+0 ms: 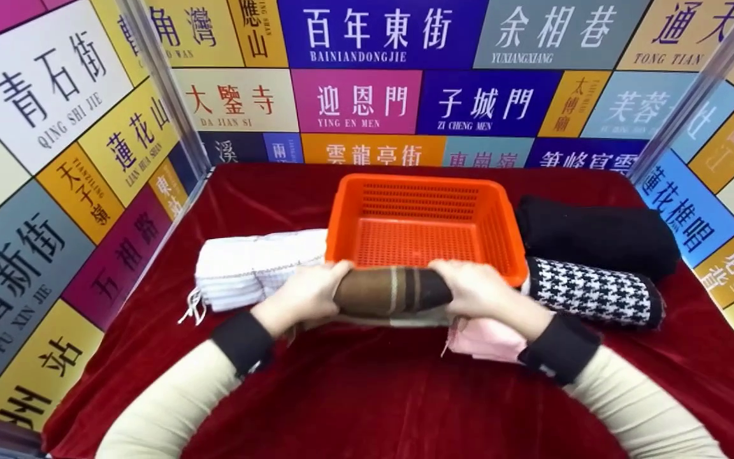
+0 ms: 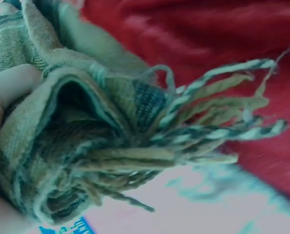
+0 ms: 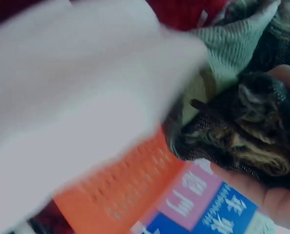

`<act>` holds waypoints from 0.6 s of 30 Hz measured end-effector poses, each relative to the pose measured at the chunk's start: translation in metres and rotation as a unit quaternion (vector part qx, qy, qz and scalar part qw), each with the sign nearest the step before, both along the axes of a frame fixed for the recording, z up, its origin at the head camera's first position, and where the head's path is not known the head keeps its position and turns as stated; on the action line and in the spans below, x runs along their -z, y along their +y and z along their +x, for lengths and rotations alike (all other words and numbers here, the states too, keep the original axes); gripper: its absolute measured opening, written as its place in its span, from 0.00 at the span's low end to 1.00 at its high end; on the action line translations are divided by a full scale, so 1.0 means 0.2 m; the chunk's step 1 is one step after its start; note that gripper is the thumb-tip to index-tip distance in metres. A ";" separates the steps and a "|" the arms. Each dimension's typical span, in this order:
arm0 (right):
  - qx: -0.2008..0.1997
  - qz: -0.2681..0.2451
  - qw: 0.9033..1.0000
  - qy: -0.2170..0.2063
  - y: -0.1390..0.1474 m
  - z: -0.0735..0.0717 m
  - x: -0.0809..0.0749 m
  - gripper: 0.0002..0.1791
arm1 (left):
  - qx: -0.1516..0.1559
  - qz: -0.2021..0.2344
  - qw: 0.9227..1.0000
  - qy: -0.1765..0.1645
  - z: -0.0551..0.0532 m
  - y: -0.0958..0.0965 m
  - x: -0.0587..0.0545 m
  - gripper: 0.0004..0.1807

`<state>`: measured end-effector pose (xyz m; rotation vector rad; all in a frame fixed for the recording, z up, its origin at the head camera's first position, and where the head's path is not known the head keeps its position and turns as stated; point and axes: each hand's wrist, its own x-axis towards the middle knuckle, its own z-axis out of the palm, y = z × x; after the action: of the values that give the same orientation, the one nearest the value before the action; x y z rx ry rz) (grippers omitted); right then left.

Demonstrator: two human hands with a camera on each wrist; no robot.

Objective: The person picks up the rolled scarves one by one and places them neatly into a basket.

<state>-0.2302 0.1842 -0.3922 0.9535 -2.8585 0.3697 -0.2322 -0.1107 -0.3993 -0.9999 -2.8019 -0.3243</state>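
Item held: a rolled brown scarf (image 1: pixel 392 291), lying crosswise at the near rim of the orange basket (image 1: pixel 421 223), above the red cloth-covered bench (image 1: pixel 367 395). The roll is mid-brown for most of its length, crossed by a pale beige stripe and darkening to near-black bands toward its right end. The left wrist view shows the roll's end as layered folds of a beige and green-grey weave, with a fringe (image 2: pixel 203 122) of twisted tassels sticking out loose. The right wrist view shows the opposite end as dark brown, tightly bunched folds, partly blurred.

Left hand (image 1: pixel 306 296): fingers curled round the left end of the roll, gripping it. Right hand (image 1: pixel 478 290): fingers curled over the right end, likewise gripping.

Surroundings: the basket has perforated walls and holds nothing visible. A white folded scarf (image 1: pixel 255 268) lies just left of the basket. A black roll (image 1: pixel 596 236) and a houndstooth roll (image 1: pixel 593 293) lie to its right, one beside the other. A pink cloth (image 1: pixel 485 338) lies under the right wrist.
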 end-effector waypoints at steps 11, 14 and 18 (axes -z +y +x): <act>0.063 0.014 0.998 -0.005 0.19 -0.25 -0.28 0.25 | -0.027 -0.062 0.998 0.001 -0.28 0.22 -0.35 0.32; 0.079 0.015 0.997 -0.016 0.23 -0.34 -0.29 0.24 | -0.027 -0.055 0.998 0.005 -0.39 0.27 -0.36 0.31; 0.084 0.005 0.996 -0.017 0.28 -0.46 -0.27 0.25 | -0.043 -0.049 0.998 -0.010 -0.52 0.34 -0.33 0.31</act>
<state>-0.3228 0.2409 -0.3390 0.7085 -2.9458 0.3590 -0.3372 -0.0429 -0.3331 -0.8953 -2.8943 -0.1896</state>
